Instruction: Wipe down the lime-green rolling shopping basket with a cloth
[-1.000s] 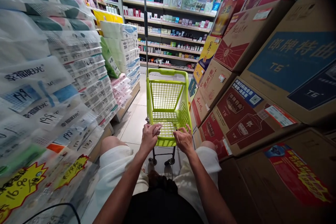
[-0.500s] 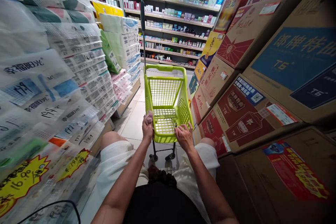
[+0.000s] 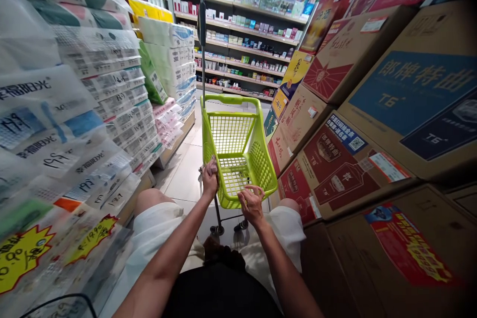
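A bright green plastic shopping cart [image 3: 231, 147] with a lattice basket stands between my knees, tilted a little, on dark legs and casters. At its left side, my left hand [image 3: 209, 179] is closed around a crumpled pinkish-grey cloth [image 3: 211, 165], right against the basket's rim. My right hand [image 3: 252, 202] is at the near right rim, its fingers bent over the edge and the thumb side toward me. The undersides of the right fingers are hidden. Nothing lies in the basket that I can make out.
Wrapped tissue packs [image 3: 112, 94] are stacked high on the left, with yellow price signs [image 3: 26, 258]. Printed cartons [image 3: 339, 169] form a wall on the right. Shelves of small boxes and bottles [image 3: 238, 44] close off the far end. A tall thin pole [image 3: 202, 25] rises by the cart.
The cart has turned and tipped slightly, its near right corner shifting toward me. My right hand has moved left along the near rim, its fingers less spread. The left hand still holds the cloth.
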A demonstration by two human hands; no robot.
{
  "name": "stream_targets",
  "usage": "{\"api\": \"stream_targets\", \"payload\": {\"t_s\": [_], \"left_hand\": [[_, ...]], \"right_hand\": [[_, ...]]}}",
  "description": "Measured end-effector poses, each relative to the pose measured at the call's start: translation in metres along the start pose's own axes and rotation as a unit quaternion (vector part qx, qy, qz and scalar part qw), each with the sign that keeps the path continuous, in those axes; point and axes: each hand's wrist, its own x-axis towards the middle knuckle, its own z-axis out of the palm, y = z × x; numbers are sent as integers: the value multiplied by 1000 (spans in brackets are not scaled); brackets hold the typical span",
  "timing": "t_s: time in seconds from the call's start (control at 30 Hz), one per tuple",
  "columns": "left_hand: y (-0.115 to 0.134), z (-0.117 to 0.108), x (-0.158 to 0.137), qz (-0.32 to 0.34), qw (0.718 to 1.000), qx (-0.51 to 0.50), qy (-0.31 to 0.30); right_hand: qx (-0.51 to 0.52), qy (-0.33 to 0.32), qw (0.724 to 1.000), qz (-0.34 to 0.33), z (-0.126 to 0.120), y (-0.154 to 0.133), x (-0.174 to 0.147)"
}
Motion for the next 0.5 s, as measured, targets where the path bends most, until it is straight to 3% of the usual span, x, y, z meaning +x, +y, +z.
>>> {"api": "stream_targets", "payload": {"t_s": [0.13, 0.2, 0.3, 0.37, 0.43, 0.5], "left_hand": [[-15, -7, -48, 53, 998, 5, -45], [-15, -4, -41, 48, 998, 20, -35], [-4, 8, 0, -15, 999, 43, 14], [4, 16, 19, -19, 998, 40, 38], [6, 19, 15, 6, 999, 25, 32], [1, 17, -9, 35, 999, 5, 4]], "right_hand": [[12, 14, 1000, -13, -6, 8, 0], [11, 8, 1000, -25, -8, 12, 0], [3, 3, 1000, -25, -8, 15, -1], [-9, 6, 1000, -18, -5, 15, -2], [-18, 13, 1000, -12, -2, 15, -3], [-20, 20, 1000, -9, -1, 15, -4]]}}
